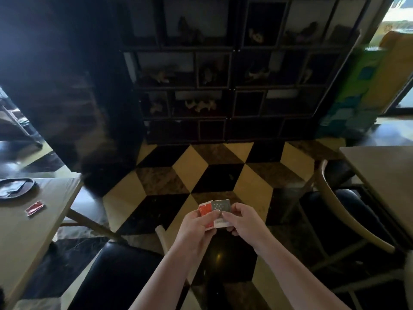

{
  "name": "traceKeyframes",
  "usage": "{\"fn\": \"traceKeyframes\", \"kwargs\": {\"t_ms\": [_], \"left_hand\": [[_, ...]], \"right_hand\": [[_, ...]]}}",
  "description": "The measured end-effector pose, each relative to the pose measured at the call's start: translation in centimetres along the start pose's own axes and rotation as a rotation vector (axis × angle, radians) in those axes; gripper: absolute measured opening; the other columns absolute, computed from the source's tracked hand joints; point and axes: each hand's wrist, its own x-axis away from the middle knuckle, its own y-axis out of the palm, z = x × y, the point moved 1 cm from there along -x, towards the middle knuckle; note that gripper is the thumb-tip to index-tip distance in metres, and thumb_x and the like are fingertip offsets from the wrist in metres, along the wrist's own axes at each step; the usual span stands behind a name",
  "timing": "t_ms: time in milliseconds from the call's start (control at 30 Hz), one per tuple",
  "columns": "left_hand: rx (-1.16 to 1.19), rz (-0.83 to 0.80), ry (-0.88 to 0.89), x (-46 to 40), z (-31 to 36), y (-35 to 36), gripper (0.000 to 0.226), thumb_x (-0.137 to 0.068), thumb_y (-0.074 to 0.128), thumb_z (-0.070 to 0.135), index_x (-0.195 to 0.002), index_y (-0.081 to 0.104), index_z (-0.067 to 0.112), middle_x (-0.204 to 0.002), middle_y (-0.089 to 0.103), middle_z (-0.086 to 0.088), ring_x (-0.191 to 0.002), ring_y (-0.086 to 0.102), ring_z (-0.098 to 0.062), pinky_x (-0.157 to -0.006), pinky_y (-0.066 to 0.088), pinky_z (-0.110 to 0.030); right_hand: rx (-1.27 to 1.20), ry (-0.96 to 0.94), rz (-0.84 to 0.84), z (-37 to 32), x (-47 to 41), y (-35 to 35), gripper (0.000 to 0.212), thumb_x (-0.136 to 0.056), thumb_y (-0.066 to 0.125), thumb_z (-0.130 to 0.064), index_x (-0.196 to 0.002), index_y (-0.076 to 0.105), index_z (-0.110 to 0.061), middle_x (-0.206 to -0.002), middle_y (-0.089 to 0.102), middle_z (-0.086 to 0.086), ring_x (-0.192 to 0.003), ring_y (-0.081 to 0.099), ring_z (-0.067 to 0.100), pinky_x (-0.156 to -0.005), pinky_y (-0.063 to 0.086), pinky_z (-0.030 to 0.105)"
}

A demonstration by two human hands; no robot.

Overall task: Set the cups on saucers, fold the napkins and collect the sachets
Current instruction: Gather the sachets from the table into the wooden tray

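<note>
Chequered floor tiles (214,175) in cream, brown and black fill the middle of the room, with a dark display shelf (234,70) at the far side and a tabletop on either hand. Over the open floor, both hands meet on a small stack of sachets (215,213), red and grey faces showing: the left hand (196,227) curls around the stack's left side with the thumb on top, and the right hand (242,220) pinches its right edge. Such packets look light, thin and slippery against one another, so they likely want squaring up and a grip across the flat faces, not at a corner. One more red sachet (34,208) lies on the left tabletop (33,238), just near of a dark saucer (15,189) and well inside the edge. Reaching it means leaning left past a black chair seat (116,274); the right tabletop (384,175) and its curved chair (348,220) narrow the aisle.
</note>
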Motion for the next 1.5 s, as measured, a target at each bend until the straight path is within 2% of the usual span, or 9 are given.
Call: {"fn": "traceKeyframes", "kwargs": {"t_ms": [233, 400, 500, 600, 733, 900, 1133, 1267, 1500], "left_hand": [[0.018, 0.135, 0.027, -14.1, 6.5, 0.4, 0.036, -0.082, 0.078, 0.031, -0.109, 0.073, 0.008, -0.104, 0.076, -0.015, -0.097, 0.073, -0.031, -0.09, 0.057, -0.046], [0.105, 0.239, 0.034, -20.0, 10.8, -3.3, 0.03, -0.081, 0.078, 0.03, -0.106, 0.075, 0.013, -0.103, 0.076, -0.01, -0.097, 0.073, -0.026, -0.081, 0.057, -0.039], [0.148, 0.359, 0.063, -21.8, 12.7, -7.5, 0.023, -0.081, 0.078, 0.029, -0.1, 0.077, 0.017, -0.099, 0.077, -0.008, -0.093, 0.074, -0.026, -0.083, 0.059, -0.041], [0.264, 0.541, 0.09, -22.9, 13.5, -12.9, 0.03, -0.083, 0.077, 0.028, -0.108, 0.073, 0.013, -0.102, 0.076, -0.013, -0.099, 0.072, -0.031, -0.082, 0.06, -0.042], [0.48, 0.829, 0.152, -23.6, 13.8, -19.7, 0.029, -0.083, 0.076, 0.025, -0.108, 0.071, 0.011, -0.098, 0.076, -0.014, -0.094, 0.069, -0.033, -0.076, 0.056, -0.042], [0.61, 1.098, 0.221, -24.3, 15.0, -24.0, 0.05, -0.075, 0.079, 0.044, -0.114, 0.068, 0.014, -0.098, 0.075, -0.01, -0.089, 0.071, -0.026, -0.082, 0.056, -0.043], [0.787, 1.329, 0.291, -25.1, 18.5, -25.6, 0.058, -0.071, 0.079, 0.05, -0.115, 0.068, 0.013, -0.099, 0.075, -0.011, -0.084, 0.072, -0.025, -0.066, 0.054, -0.035], [0.848, 1.341, 0.371, -25.0, 19.6, -28.0, 0.052, -0.079, 0.081, 0.038, -0.12, 0.066, 0.009, -0.115, 0.072, -0.02, -0.105, 0.07, -0.038, -0.093, 0.054, -0.055], [0.938, 1.427, 0.375, -25.2, 18.9, -35.7, 0.043, -0.079, 0.08, 0.024, -0.117, 0.068, 0.009, -0.11, 0.074, -0.02, -0.101, 0.072, -0.037, -0.081, 0.06, -0.045]], "right_hand": [[0.02, 0.009, -0.029, -6.2, -14.4, -3.2, 0.012, -0.095, 0.063, -0.036, -0.1, 0.068, -0.027, -0.092, 0.073, -0.003, -0.081, 0.069, 0.015, -0.067, 0.053, 0.022], [0.032, -0.008, -0.134, -10.3, -23.4, -1.6, 0.01, -0.096, 0.064, -0.032, -0.106, 0.066, -0.03, -0.095, 0.072, -0.003, -0.085, 0.068, 0.011, -0.064, 0.052, 0.018], [0.037, -0.009, -0.249, -12.6, -28.3, 2.2, 0.015, -0.095, 0.065, -0.032, -0.109, 0.066, -0.028, -0.095, 0.072, -0.004, -0.082, 0.069, 0.008, -0.058, 0.05, 0.015], [0.074, -0.017, -0.414, -15.1, -32.9, 7.2, 0.008, -0.094, 0.066, -0.028, -0.102, 0.065, -0.029, -0.096, 0.071, -0.001, -0.087, 0.069, 0.013, -0.067, 0.056, 0.023], [0.152, -0.012, -0.696, -18.0, -38.6, 14.4, 0.006, -0.095, 0.065, -0.021, -0.1, 0.064, -0.026, -0.103, 0.069, 0.005, -0.089, 0.068, 0.016, -0.068, 0.052, 0.022], [0.232, 0.03, -0.989, -21.2, -43.8, 23.4, 0.012, -0.095, 0.065, -0.016, -0.091, 0.061, -0.027, -0.098, 0.068, 0.002, -0.084, 0.065, 0.015, -0.073, 0.053, 0.026], [0.385, 0.052, -1.366, -25.2, -46.7, 32.1, 0.023, -0.092, 0.069, -0.021, -0.115, 0.067, -0.017, -0.106, 0.074, 0.005, -0.087, 0.073, 0.016, -0.068, 0.054, 0.022], [0.457, 0.018, -1.509, -25.9, -48.0, 35.8, 0.022, -0.086, 0.076, -0.026, -0.107, 0.072, -0.022, -0.094, 0.078, -0.001, -0.081, 0.075, 0.01, -0.057, 0.054, 0.017], [0.635, -0.042, -1.637, -25.9, -48.6, 44.5, 0.028, -0.081, 0.077, -0.032, -0.106, 0.072, -0.021, -0.099, 0.077, 0.008, -0.094, 0.074, 0.026, -0.075, 0.057, 0.033]]}}
